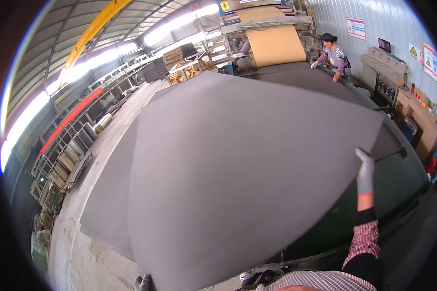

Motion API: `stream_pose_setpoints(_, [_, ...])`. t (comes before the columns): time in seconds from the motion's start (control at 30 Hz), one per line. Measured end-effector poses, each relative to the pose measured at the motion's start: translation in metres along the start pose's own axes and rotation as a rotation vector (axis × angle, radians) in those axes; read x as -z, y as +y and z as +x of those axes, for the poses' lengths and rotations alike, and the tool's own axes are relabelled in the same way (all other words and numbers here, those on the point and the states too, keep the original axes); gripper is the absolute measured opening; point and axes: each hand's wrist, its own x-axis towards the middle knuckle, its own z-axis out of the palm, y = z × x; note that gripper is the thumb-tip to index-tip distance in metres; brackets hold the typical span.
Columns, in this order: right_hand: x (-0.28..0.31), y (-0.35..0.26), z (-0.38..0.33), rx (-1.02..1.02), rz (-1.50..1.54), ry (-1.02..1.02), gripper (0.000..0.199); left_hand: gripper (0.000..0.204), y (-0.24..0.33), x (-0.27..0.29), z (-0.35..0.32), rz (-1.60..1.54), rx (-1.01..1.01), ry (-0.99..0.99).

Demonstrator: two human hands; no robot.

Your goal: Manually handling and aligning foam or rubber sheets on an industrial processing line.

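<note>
I hold up a very large grey sheet (238, 165) that fills the middle of the view. My right hand (364, 170), in a grey glove, grips its right edge with the arm raised. My left hand (143, 282), also gloved, shows only at the bottom edge, gripping the sheet's lower corner. A second grey sheet (112, 203) lies under it to the left, partly hidden.
A long dark table (398, 179) runs to the right and back. A co-worker (334, 57) stands at its far end near a brown paper roll machine (272, 41). Metal racks (68, 150) line the left. Desks and a cabinet (417, 116) stand by the right wall.
</note>
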Motion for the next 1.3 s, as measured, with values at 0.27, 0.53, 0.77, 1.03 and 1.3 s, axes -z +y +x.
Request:
stream_pose_setpoints(0.27, [0.115,-0.098,0.002,0.093,0.017,0.227,0.038,0.054,0.045,-0.127,-0.050,0.180,-0.319,-0.241])
stream_pose_setpoints(0.53, [0.295,-0.068,0.054,0.181,-0.331,0.368,0.046,0.065,0.040,-0.254,-0.083,0.359,-0.381,-0.547])
stream_pose_setpoints(0.77, [0.360,-0.060,0.044,0.138,-0.481,0.609,0.053,0.069,0.000,-0.266,-0.098,0.445,-0.361,-0.518])
stream_pose_setpoints(1.03, [0.433,0.032,0.038,0.111,-0.036,0.613,0.057,0.062,-0.088,-0.358,-0.069,0.655,-0.486,-0.774])
stream_pose_setpoints(1.3, [0.286,0.237,-0.082,-0.328,0.074,0.678,0.044,0.055,-0.206,-0.465,-0.136,1.110,-0.608,-1.508])
